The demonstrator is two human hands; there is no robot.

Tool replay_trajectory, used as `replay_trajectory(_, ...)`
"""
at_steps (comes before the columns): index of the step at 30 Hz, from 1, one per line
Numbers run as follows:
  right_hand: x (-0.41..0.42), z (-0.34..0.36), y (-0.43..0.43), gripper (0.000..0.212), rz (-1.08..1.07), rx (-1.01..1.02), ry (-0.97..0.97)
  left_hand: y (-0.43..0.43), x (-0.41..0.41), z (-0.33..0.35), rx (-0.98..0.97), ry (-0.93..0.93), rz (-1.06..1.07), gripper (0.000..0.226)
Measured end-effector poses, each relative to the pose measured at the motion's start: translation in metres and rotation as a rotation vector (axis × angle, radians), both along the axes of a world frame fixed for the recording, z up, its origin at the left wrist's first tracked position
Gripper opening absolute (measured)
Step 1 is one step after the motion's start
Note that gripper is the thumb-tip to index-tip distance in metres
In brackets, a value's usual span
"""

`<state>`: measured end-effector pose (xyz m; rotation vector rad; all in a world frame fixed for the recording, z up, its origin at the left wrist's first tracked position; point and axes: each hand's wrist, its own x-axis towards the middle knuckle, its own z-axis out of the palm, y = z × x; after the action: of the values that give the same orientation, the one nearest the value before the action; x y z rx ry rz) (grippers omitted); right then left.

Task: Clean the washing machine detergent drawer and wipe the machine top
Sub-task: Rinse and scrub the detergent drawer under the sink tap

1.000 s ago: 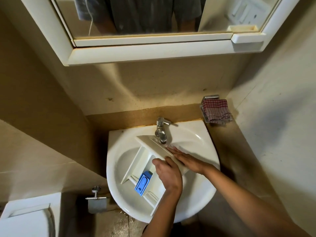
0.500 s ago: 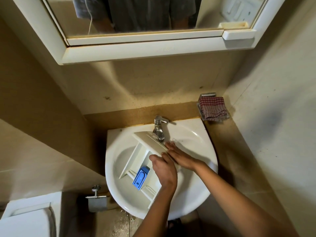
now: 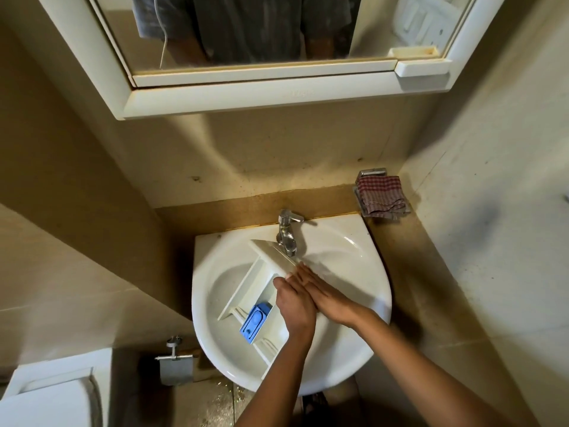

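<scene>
A white detergent drawer [image 3: 246, 291] lies slantwise in the white sink [image 3: 348, 343], its front panel up under the tap [image 3: 288, 232]. A blue insert [image 3: 255, 321] sits in its lower compartment. My left hand [image 3: 295, 306] is on the drawer's right side, fingers bent down over it and thumb by the inner wall, gripping it. Right beside it, my right hand [image 3: 328, 295] rests palm down with straight fingers touching the end of the front panel. What lies under the two hands is hidden.
A red checked cloth [image 3: 381, 195] sits in a metal holder on the ledge at the sink's back right. A mirror cabinet [image 3: 277, 97] juts out overhead. A toilet cistern [image 3: 52, 392] and a paper holder [image 3: 175, 362] are at lower left. Walls close in on both sides.
Both hands stay on the drawer in nearly the same place. My right hand has drawn slightly closer to my left. The view has shifted a little.
</scene>
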<state>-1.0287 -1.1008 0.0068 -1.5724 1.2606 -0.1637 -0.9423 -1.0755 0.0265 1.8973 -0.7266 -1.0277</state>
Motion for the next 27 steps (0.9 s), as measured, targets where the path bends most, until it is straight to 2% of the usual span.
replay_trajectory(5,0.003,0.001,-0.010,0.047,0.109,-0.071,-0.061,0.002,0.009,-0.001,-0.002,0.023,-0.055,0.026)
replay_trajectory(15,0.079,0.021,-0.070,0.049,0.069,-0.044,-0.048,0.003,0.024,0.007,-0.019,-0.018,-0.077,0.025)
replay_trajectory(20,0.051,0.024,-0.035,0.044,0.175,-0.129,-0.100,0.001,0.028,0.010,-0.059,0.003,-0.002,0.023)
replay_trajectory(24,0.014,0.022,-0.003,0.045,0.129,-0.081,-0.095,0.003,0.023,0.005,-0.040,0.061,-0.005,0.027)
replay_trajectory(27,0.001,0.007,-0.003,0.047,-0.003,0.031,-0.062,0.006,0.017,-0.002,-0.017,0.065,-0.061,0.026)
